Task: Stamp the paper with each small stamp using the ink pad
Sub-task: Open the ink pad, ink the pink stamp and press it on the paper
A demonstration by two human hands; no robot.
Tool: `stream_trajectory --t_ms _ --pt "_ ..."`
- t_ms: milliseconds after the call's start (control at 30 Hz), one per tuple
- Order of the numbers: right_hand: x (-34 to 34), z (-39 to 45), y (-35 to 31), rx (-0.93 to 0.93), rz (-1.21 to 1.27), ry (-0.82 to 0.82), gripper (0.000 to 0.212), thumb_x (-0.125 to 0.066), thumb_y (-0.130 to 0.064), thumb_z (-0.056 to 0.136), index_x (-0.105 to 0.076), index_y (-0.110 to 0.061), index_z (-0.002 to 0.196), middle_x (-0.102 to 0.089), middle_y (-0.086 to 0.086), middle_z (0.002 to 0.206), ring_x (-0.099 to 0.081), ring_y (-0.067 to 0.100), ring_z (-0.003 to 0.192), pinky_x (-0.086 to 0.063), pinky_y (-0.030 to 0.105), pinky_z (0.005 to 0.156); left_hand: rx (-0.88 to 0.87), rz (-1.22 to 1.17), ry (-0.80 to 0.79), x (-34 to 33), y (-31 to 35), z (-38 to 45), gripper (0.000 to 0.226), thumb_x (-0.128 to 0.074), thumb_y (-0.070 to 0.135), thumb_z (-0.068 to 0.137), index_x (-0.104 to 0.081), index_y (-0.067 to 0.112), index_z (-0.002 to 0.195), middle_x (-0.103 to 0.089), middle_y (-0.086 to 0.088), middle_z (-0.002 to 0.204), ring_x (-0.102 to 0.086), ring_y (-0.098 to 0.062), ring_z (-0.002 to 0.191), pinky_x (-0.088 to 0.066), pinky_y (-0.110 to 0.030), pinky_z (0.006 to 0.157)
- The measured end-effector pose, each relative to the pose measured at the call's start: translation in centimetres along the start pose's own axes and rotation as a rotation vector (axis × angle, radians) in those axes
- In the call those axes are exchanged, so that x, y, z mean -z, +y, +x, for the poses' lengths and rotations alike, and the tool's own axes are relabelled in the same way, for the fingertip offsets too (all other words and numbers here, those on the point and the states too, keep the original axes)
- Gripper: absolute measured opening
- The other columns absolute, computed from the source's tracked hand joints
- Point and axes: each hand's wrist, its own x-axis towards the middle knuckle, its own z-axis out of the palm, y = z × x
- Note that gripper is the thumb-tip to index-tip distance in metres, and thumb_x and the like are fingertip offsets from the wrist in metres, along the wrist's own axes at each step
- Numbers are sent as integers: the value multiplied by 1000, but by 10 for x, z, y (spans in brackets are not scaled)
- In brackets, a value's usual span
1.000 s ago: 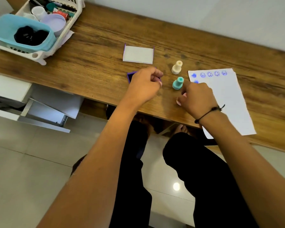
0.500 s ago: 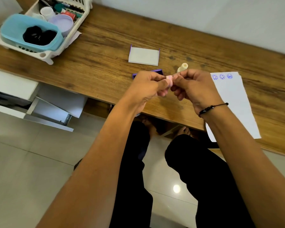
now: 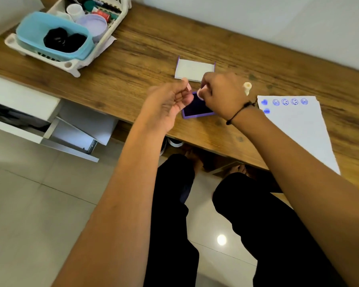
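Observation:
A purple ink pad (image 3: 197,107) lies open on the wooden desk (image 3: 145,54), its white lid (image 3: 194,69) just behind it. My right hand (image 3: 222,92) pinches a small pink stamp (image 3: 200,93) right above the pad's far edge. My left hand (image 3: 170,100) hovers left of the pad with a small pink cap (image 3: 188,87) between thumb and finger. A cream stamp (image 3: 247,87) stands beside my right hand. The white paper (image 3: 294,129) lies to the right, with blue prints along its top. The teal stamp is hidden behind my right hand.
A white rack (image 3: 75,69) with a light blue tub (image 3: 33,36) and small jars stands at the desk's far left. Below the desk on the left, a white drawer (image 3: 50,129) is pulled out. My legs are under the desk edge.
My right hand lifted the pink stamp off the desk, both hands met and pulled its cap off, and the stamp moved left over the ink pad. The left hand moved off the pad.

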Motion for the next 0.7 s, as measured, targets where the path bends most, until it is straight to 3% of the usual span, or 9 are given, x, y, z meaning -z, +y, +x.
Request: stream_trajectory --t_ms 167,267,333,467,700 --pt "-19 0 0 120 -117 -36 22 -46 -17 86 -52 -3 102 -66 21 93 -59 39 84 -47 40 65 13 -32 35 2 1 4 11 -59 5 84 -59 2 74 -61 -10 69 -59 -14 61 -54 -18 56" --pt "-18 3 5 195 -153 -77 24 -48 -20 87 -50 -4 103 -65 22 92 -59 40 81 -38 36 56 12 -43 32 -1 6 3 12 -59 4 84 -59 1 72 -60 -10 68 -59 -14 60 -54 -19 56" --pt "-15 7 8 213 -154 -116 24 -50 -22 85 -50 -6 103 -65 21 91 -60 40 81 -37 35 55 7 -45 36 -3 8 3 13 -59 4 84 -59 1 72 -59 -11 67 -58 -14 59 -53 -19 57" --pt "-12 16 9 219 -117 -248 25 -52 -23 82 -52 -10 103 -67 17 93 -61 37 84 -52 41 65 3 -16 29 -7 11 1 14 -59 1 83 -58 1 68 -58 -11 67 -57 -14 60 -53 -18 57" --pt "-10 20 5 211 -164 -275 25 -49 -21 81 -53 -17 106 -54 7 75 -48 26 69 -38 31 55 8 -15 29 -9 11 -1 16 -59 0 82 -58 2 67 -58 -11 67 -56 -15 60 -54 -19 58"
